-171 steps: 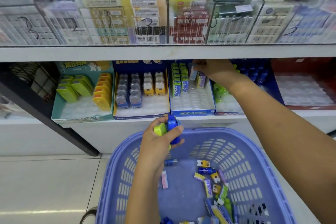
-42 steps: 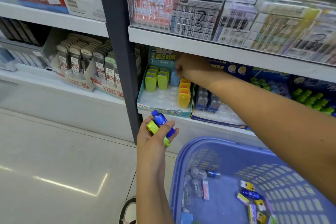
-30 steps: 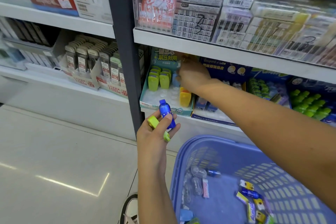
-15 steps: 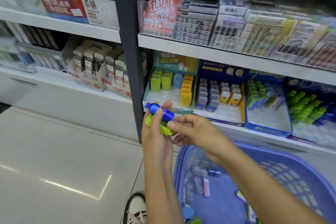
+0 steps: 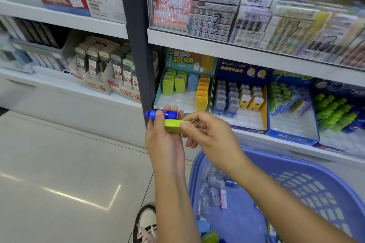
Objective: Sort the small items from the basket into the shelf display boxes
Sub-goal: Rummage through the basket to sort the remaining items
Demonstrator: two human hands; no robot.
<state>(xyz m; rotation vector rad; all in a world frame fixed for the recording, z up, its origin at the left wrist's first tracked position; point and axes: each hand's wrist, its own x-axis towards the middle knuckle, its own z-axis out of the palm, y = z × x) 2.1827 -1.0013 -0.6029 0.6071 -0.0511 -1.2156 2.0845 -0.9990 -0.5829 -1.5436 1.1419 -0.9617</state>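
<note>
Stationery-shop shelving (image 5: 237,48) is filling the background, white boards carrying clear racks and printed cartons, with pale floor tiles (image 5: 59,163) running off to the left. Before it the left hand (image 5: 165,140) is gripping two pieces at once: a small glossy blue bottle-shaped plastic piece (image 5: 162,115) and, lying right under it and touching it, a flat lime-green hard-plastic case (image 5: 173,126). Its fingers (image 5: 172,109) are curling round both from behind while the thumb is pressing across the front, and the bottle's neck is jutting out past the thumb. The right hand (image 5: 209,136) is pinching the free end of the lime-green case between thumb and forefinger, its other fingers hanging loosely curled beneath.

Both pieces are looking light, rigid and smooth, so probably a little slippery. The case is offering two broad flat faces, and a pinch across those faces near the end, as the right fingers are doing, seems the sure hold. The round bottle is likely to roll free once the case under it is drawn away, so the left thumb ought to be bearing down on it then.

Straight beyond the fingers a teal cardboard display box (image 5: 182,58) is standing on the lower shelf, holding upright lime-green, pale blue and yellow-orange cases in a clear blister tray with several sockets showing bare; that looks the fitting home. Below the right wrist a lilac-blue slatted plastic basket (image 5: 296,164) is holding more small items.
</note>
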